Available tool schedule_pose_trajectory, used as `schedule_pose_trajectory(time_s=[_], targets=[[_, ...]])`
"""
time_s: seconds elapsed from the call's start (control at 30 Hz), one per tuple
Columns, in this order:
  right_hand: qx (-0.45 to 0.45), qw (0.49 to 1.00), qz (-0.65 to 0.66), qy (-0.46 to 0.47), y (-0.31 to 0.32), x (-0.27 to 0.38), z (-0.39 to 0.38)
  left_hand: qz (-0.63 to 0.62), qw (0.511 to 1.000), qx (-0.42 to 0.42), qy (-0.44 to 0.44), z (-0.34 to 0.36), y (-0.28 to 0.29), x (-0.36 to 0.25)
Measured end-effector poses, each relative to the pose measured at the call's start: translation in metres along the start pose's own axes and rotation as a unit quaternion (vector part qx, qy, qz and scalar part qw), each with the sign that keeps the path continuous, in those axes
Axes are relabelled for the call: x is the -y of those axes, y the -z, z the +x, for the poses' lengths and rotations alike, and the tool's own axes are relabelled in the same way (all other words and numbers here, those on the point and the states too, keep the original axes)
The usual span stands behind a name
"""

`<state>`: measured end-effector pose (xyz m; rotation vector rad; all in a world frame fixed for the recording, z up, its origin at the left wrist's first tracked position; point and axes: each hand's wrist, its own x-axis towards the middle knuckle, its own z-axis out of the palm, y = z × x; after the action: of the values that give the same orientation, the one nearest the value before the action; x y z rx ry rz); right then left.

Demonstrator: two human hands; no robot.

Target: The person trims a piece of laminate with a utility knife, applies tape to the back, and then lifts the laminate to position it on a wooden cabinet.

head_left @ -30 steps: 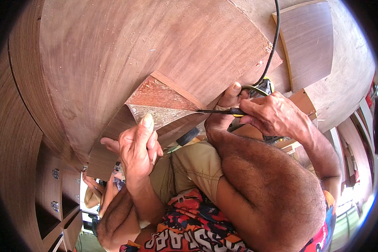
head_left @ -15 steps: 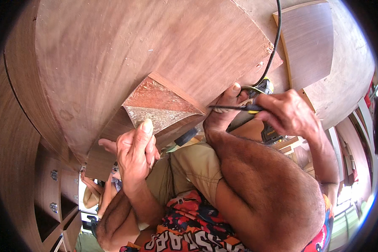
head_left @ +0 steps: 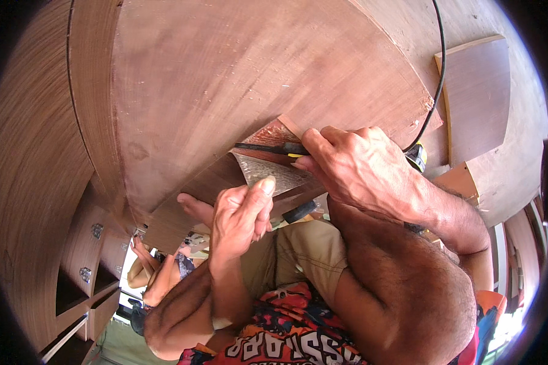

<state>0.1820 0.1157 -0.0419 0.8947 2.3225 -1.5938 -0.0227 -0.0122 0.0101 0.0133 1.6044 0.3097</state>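
A small wooden block with red-brown and rough, whitish-grey faces [head_left: 265,164] rests against the near edge of a large brown wood-veneer panel [head_left: 225,79]. My right hand [head_left: 365,167] is closed round a thin, dark-shafted hand tool [head_left: 256,147] with a black and yellow handle. Its shaft lies across the block, pointing left. I cannot tell whether it is a screwdriver or a file. At the near side of the block is my left hand [head_left: 240,216], fingers curled and thumb up, overlapping the block's lower edge. What its fingers grip is hidden.
A black cable [head_left: 442,67] runs down the right to a partly hidden yellow and black power tool [head_left: 416,157]. Beyond lies a smaller veneered board [head_left: 478,97]. Cabinets with hinges [head_left: 85,274] stand at the left, where another person's limbs [head_left: 161,283] show. My bare foot [head_left: 195,207] is beside the panel.
My right hand has moved left with the tool, from beside my foot to over the block. The view has shifted, so the scene sits further right. My left hand keeps its place by the block.
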Motion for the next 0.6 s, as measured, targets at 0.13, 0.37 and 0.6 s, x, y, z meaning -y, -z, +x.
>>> schedule_pose_trajectory(time_s=[0.13,0.37,0.6], targets=[[0.025,0.999,-0.026,0.004,0.001,0.003,0.006,-0.005,1.000,0.017,-0.004,0.002,0.002,0.001],[0.025,0.999,-0.028,0.016,0.000,0.006,0.012,0.003,0.999,0.029,-0.017,0.002,0.006,0.003],[-0.005,0.996,-0.033,0.077,0.002,0.001,0.013,-0.007,0.999,-0.014,-0.035,0.000,-0.003,0.000]])
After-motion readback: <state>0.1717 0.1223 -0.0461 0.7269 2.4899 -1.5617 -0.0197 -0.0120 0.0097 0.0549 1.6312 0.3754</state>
